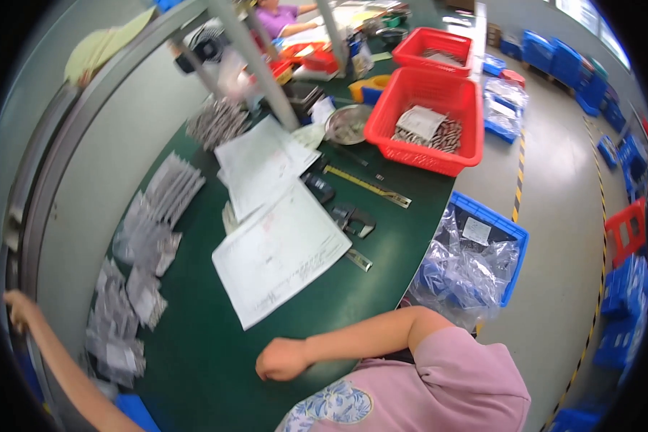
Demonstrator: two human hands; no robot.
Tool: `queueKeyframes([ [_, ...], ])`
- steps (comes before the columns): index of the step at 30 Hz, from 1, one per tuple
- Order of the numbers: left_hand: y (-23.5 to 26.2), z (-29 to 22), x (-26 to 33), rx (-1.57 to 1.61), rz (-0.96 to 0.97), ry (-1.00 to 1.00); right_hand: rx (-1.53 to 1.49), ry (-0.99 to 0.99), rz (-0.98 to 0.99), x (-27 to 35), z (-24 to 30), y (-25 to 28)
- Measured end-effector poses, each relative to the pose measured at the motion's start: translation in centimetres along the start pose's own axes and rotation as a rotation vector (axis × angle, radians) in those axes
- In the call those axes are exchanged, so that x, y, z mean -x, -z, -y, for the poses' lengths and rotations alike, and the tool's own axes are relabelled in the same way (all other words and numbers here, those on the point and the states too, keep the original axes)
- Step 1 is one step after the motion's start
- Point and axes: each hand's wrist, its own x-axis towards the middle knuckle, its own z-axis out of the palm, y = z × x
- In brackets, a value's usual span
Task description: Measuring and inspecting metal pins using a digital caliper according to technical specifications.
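My left hand [23, 311] is stretched out to the far left, beside the grey metal frame [42, 187]. Its fingers are curled, and whatever they grip, if anything, is hidden at the picture's rim. Loosely fisted, my right hand [282, 359] rests on the green tabletop [216, 374], with nothing showing in it. Beyond it lie printed paper sheets [284, 252], overlapping one another. A dark micrometer [354, 219] and a steel ruler [360, 260] lie at the sheets' right edge. Clear bags of small parts [119, 324] line the table's left side.
A red basket [425, 155] of small metal parts stands at the back right, with another red basket [433, 47] behind. Near it are a metal bowl [348, 124] and a yellow ruler [367, 185]. A blue crate [515, 248] with plastic bags sits right of the table. Another person [277, 20] works beyond.
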Motion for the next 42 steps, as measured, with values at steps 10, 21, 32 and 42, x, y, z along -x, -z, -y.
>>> queueKeyframes([
  [10, 22.5, 8.3, 39.9, 0.489, 1.448, -0.363, 0.135, -0.137, -0.445, 1.5, 3.1, 2.7],
  [21, 21.2, 6.5, 45.2, 0.659, 1.496, -0.256, -0.44, -1.655, -0.941, 39.8, 0.2, -16.2],
  [32, 13.6, 1.1, 49.5, 0.373, 1.428, -0.392, -0.404, -2.069, -0.568, 43.1, -9.5, -22.2],
  [42, 15.0, 1.6, 48.6, 0.639, 1.428, -0.068, -0.513, -1.71, -0.936, 37.2, -14.2, -12.1],
])
